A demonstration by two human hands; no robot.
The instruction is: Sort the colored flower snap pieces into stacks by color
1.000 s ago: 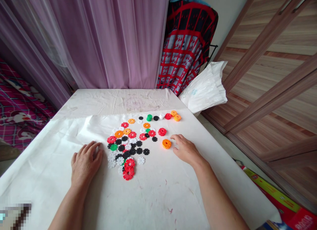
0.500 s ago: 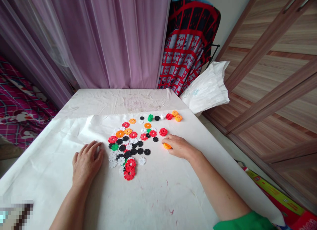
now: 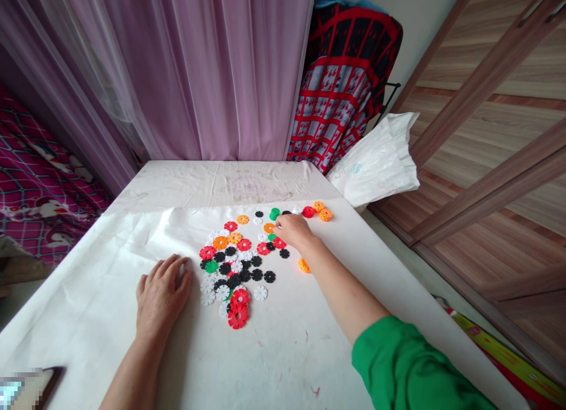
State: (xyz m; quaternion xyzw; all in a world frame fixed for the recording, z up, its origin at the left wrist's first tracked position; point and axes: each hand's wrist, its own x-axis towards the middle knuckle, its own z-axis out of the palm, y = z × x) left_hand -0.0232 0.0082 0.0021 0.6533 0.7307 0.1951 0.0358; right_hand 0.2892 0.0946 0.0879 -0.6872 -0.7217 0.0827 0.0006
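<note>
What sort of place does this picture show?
Probably a room at home, perhaps a bedroom: long purple fabric curtains hang ahead, a brown wood-grain cabinet stands on the right, and a red-and-black patterned cloth hangs between them.

I see smooth plastic notched discs (image 3: 244,275) on the tabletop (image 3: 274,357), satiny cloth curtain (image 3: 212,74) behind it, wood-grained wardrobe (image 3: 490,133) rightward.

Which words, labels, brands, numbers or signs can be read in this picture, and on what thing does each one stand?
No text can be read.
White crumpled bag: pale blue print, too faint to read.
Red and yellow-green printed object at the lower right: small marks, too blurred to read.
Dark-edged object at the lower left: pixelated, nothing readable.
Round, notched, coloured discs: no lettering that I can make out.
</note>
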